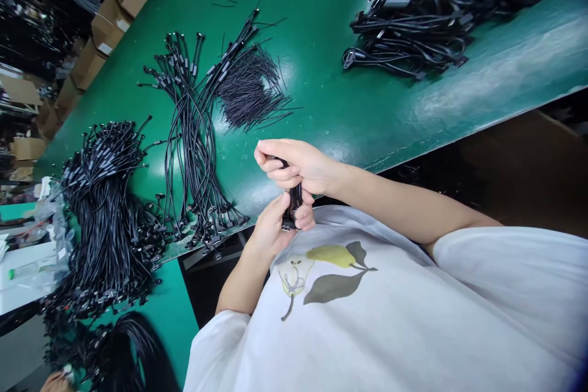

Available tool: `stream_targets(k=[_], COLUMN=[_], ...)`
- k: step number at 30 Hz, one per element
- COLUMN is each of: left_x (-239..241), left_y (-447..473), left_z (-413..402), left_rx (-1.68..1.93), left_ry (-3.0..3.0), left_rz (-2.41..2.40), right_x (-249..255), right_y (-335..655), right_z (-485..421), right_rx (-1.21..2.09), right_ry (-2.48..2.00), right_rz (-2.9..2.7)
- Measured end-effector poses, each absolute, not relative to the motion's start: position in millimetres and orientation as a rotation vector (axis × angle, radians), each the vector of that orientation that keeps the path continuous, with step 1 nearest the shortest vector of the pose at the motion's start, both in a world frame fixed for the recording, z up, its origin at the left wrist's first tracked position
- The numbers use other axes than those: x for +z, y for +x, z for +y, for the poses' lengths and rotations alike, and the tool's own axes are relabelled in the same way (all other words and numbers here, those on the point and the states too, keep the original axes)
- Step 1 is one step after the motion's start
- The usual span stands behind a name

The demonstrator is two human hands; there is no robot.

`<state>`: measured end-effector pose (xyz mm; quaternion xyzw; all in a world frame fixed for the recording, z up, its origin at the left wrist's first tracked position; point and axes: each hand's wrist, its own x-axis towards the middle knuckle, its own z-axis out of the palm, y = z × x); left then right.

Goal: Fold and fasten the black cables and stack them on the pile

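Right hand [294, 165] clenched around a bundle of black cables [294, 199], left hand [278, 226] gripping lower, by the connector ends [287, 226], both over the shirt front [367, 318], at the green tabletop's [321, 98] near edge, loose cable harnesses [190, 135] alongside, cardboard cartons [110, 30] lining the far edge
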<state>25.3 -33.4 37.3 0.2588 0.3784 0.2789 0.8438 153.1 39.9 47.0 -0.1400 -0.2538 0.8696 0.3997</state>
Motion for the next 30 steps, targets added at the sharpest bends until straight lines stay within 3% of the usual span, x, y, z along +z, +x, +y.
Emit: stream_targets(k=[4, 8, 14, 20, 24, 30], left_x=[35.3, 26.8, 21.8, 17.2, 16.3, 22.1], left_y=[28.5, 26.2, 4.3, -0.2, -0.5, -11.7], left_z=[-32.0, -27.5, -19.4, -23.0, -23.8, -14.7], left_rx=[0.599, 0.750, 0.590, 0.500, 0.472, 0.215], left_ry=[0.527, 0.589, 0.809, 0.927, 0.831, 0.959], left_rz=[0.790, 0.909, 0.966, 0.957, 0.926, 0.819], right_x=[42.7, 45.2, 39.4, 21.6, 15.5, 19.8], right_y=[154.7, 171.9, 200.1, 203.1, 200.7, 194.2], right_z=[40.8, 43.4, 31.8, 17.0, 17.3, 22.9], right_rx=[1.979, 1.309, 0.725, 0.257, 0.115, 0.208], right_ry=[-0.503, -0.710, -0.484, -0.546, -0.443, -0.268], right_rz=[-0.947, -1.589, -2.386, -2.743, -2.812, -2.916])
